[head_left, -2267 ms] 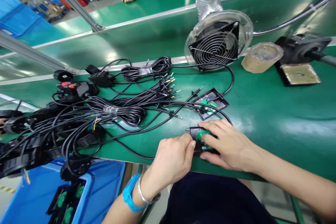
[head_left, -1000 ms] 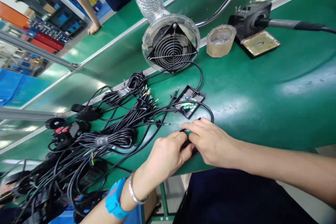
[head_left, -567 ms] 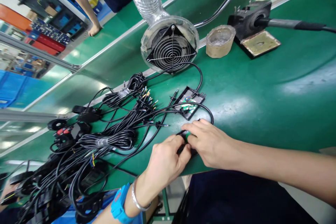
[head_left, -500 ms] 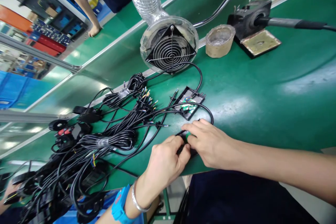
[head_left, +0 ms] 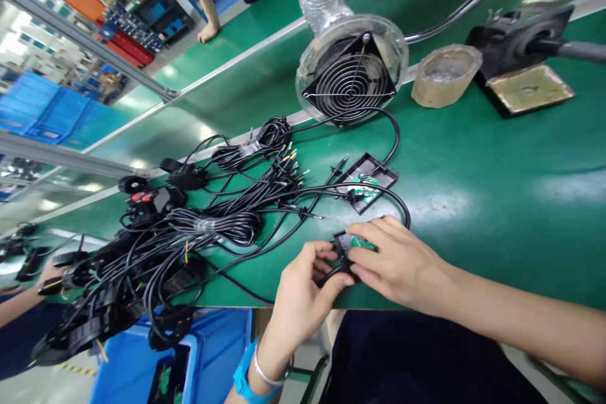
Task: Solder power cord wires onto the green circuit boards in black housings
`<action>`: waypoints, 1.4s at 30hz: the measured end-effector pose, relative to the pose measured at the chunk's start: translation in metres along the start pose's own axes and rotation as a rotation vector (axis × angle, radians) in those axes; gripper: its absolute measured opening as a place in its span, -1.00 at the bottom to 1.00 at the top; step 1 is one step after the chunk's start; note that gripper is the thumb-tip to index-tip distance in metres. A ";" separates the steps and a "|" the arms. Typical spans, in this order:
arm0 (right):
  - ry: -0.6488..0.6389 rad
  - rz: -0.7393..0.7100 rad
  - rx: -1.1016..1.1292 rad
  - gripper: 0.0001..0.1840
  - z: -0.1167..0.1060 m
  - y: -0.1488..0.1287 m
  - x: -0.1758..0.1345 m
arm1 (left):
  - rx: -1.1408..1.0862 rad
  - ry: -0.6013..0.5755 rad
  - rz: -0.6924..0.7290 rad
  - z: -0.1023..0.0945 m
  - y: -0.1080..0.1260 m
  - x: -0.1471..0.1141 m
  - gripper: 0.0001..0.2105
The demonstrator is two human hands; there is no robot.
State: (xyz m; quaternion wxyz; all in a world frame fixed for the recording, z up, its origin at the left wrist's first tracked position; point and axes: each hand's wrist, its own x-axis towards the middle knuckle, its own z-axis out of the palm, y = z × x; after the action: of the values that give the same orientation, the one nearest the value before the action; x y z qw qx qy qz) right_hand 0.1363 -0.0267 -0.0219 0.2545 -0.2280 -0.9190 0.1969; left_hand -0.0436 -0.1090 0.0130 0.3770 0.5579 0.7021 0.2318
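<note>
- Seating, it seems, a black cable (head_left: 332,272) into the open housing (head_left: 343,242) near the bench's (head_left: 502,214) front edge.
- Left hand (head_left: 301,293) curls around the cable; whether it grips, I cannot tell.
- Right hand (head_left: 402,260) is clamped over the housing.
- Next move likely calls for steadying the housing.

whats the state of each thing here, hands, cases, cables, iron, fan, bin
Near case: open, green board showing
Far case: open, board inside
Left hand: curled at near case's end
Right hand: gripping near case
Cable coils: bound
Cable ends: stripped, wires showing
Soldering iron: in stand
Fan: spinning or not, unclear
Blue bin: open
</note>
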 end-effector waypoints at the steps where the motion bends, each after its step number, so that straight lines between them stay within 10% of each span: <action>1: 0.006 -0.012 -0.003 -0.77 0.000 -0.001 0.001 | -0.043 0.005 -0.001 0.000 -0.001 0.001 -0.65; 14: -0.016 -0.091 -0.239 -0.77 0.002 -0.003 0.002 | -0.062 -0.111 0.052 -0.008 -0.001 0.016 -0.89; 28: 0.002 -0.074 -0.302 -0.80 -0.004 -0.004 0.006 | 0.829 0.060 0.571 -0.014 0.011 0.018 -0.80; 42: -0.163 -0.123 -0.468 -0.74 -0.001 -0.020 0.017 | 1.020 0.210 0.598 0.008 -0.010 0.014 -0.83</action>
State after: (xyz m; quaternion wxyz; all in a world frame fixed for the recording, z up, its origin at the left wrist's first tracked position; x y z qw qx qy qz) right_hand 0.1176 -0.0343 -0.0056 0.1314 -0.2079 -0.9691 -0.0194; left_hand -0.0447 -0.0991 -0.0029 -0.0911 0.8157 0.5710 0.0156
